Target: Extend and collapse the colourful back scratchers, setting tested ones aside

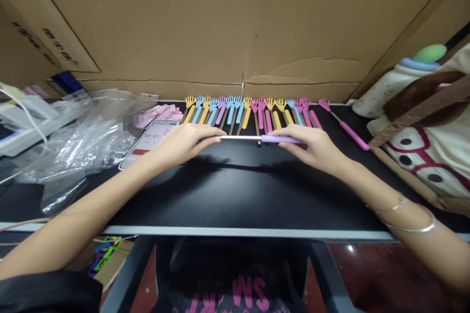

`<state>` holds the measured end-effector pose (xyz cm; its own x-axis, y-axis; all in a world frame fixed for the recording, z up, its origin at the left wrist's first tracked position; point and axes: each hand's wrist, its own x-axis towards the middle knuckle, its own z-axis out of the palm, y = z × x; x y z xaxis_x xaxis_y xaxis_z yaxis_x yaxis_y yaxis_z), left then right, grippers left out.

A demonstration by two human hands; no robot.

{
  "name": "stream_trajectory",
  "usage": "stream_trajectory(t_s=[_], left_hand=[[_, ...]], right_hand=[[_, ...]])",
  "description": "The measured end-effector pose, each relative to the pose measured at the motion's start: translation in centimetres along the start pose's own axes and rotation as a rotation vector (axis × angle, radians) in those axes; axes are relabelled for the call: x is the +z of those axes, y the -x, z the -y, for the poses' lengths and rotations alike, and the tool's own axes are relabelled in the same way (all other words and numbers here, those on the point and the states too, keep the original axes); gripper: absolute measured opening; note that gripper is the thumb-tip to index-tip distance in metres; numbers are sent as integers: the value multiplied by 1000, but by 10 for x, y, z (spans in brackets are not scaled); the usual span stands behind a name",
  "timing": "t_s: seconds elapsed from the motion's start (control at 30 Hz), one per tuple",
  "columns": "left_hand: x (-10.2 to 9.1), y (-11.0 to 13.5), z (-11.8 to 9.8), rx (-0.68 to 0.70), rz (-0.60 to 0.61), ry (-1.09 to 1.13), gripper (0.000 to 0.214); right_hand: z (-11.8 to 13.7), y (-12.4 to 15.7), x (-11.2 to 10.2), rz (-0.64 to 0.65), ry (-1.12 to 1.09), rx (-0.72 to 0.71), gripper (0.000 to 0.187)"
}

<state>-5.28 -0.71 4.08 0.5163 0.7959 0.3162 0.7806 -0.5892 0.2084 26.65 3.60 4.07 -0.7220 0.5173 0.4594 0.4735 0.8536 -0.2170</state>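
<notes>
Shaft pinched in left hand; purple handle gripped by right hand.

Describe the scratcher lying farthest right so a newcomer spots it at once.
On the black table, find the row of scratchers along the cardboard. Past the row's right end, toward the bag, lies a pink scratcher. Unlike its close-set neighbours, it lies apart across a gap.

Phone at left — patterned bag at right — tall cardboard panel behind.
</notes>
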Motion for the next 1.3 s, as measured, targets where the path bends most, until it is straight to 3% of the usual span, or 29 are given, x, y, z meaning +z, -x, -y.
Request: stream_trajectory(t_s=[0.13,0.3,0.5,0.8,1.03,1.3], left_hand=[[1,-1,2,-24,34,53,41],[3,0,3,9,-35,-16,39],[3,2,-1,63,-194,-217,34],[2,3,-3,252,-402,-529,28],[6,3,-2,259,-366,-529,30],[9,2,-1,127,-203,-273,42]], right_hand=[[-3,0,2,16,-22,-9,27],[-3,-2,1,60,-87,-13,28],[-3,-5,-3,119,-187,51,31],[-4,-5,-6,269,-327,180,38],[-3,-5,-4,265,-316,197,39],[-1,-5,-4,176,-199,156,34]])
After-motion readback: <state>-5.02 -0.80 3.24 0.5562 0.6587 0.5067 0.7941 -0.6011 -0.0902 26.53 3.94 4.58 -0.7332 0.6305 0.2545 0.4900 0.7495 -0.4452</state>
